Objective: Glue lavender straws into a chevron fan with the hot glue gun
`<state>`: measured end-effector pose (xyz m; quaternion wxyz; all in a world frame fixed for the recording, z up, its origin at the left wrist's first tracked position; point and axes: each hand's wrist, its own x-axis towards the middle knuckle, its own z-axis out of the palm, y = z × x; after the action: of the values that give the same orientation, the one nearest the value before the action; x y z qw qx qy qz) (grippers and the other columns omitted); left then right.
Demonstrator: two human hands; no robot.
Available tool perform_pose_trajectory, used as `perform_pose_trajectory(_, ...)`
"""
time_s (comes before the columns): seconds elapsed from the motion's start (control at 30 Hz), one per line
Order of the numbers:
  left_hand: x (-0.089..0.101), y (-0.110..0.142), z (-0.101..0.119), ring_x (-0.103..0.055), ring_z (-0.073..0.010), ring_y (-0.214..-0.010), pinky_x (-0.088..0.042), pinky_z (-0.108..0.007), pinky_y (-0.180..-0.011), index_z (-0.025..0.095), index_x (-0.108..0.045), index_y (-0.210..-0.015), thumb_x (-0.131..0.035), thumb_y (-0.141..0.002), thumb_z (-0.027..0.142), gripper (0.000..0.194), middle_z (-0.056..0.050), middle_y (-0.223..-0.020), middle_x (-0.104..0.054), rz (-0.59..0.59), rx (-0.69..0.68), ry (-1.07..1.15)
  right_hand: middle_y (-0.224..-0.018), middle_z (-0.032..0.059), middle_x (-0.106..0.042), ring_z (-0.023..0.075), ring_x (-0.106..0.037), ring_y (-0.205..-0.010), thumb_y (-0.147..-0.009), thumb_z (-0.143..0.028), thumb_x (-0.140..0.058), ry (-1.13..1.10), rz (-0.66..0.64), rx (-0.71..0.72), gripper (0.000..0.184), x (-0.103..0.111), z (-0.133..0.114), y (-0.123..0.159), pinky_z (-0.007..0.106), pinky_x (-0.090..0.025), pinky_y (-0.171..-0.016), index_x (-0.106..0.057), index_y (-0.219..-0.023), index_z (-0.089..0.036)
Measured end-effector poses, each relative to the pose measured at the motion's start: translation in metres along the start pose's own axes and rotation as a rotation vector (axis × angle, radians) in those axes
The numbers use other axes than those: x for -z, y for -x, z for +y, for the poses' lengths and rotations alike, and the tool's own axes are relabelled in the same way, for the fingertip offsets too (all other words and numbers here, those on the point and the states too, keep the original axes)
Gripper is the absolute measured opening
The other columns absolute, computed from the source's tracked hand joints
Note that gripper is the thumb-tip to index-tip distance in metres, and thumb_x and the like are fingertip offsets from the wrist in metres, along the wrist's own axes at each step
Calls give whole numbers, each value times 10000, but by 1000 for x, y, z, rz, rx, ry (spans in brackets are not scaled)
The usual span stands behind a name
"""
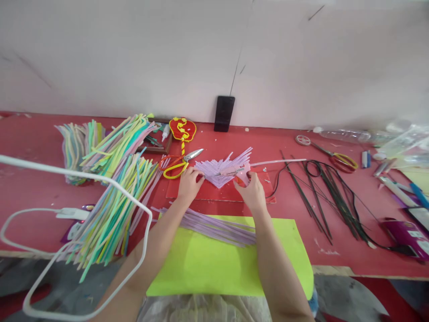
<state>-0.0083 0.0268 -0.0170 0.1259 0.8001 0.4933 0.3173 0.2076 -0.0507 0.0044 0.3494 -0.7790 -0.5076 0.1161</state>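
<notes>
A fan-shaped piece woven from lilac strips [224, 168] lies on a red board [201, 191] in the middle of the table. My left hand [188, 183] rests on its left edge with fingers curled down, pressing it. My right hand [251, 190] is closed around a pink glue gun [241, 175], its nozzle pointing left onto the lilac piece, a clear glue stick [278, 162] trailing out to the right. A bundle of loose lilac strips [214, 225] lies under my forearms on a lime-green sheet [208, 264].
Heaps of pastel strips [110, 188] fill the left side. Yellow-handled scissors [177, 164], a red and yellow ornament [182, 129], a black phone [224, 113] against the wall. Dark wires [321, 192], red-handled scissors [335, 156] and small tools on the right. A white cable [83, 197] loops in front left.
</notes>
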Motion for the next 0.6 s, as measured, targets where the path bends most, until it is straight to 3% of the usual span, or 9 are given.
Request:
perform_pose_trajectory(0.17,1,-1,-5,-565,-225,-995,-464,-406,-927,202,-632,-911,-619,-785,138,142,-52,-969,-591,21,-19,19,-1102,139,-647,269,-634,-910,-734,-498,-556,-10,-11,9,506,-11,-12,7,381,-475,-747,-470,-1124,-188)
perform_pose_trajectory(0.33,-3,-2,-4,-481,-245,-1214,-351,-463,-1082,197,-533,-1190,-548,-813,129,383,-101,-1250,-552,4,-62,-5,-1129,154,-642,297,-627,-965,-747,-522,-537,-21,30,23,528,-17,-14,9,396,-475,-776,-466,-1141,-178)
perform_pose_trajectory(0.43,-7,0,-5,-422,-265,-1297,-265,-515,-1131,197,-494,-1252,-514,-842,167,412,-118,-1358,-498,-45,-51,-63,-1097,149,-649,295,-632,-938,-751,-552,-525,-25,47,3,538,-18,-11,8,393,-475,-760,-472,-1137,-182)
perform_pose_trajectory(0.6,-14,0,-6,-366,-289,-1348,-264,-520,-1133,192,-471,-1284,-514,-850,213,436,-125,-1413,-450,-42,-25,-126,-1042,138,-662,270,-641,-827,-745,-565,-519,-38,7,-25,556,-17,-11,7,382,-473,-723,-479,-1139,-175)
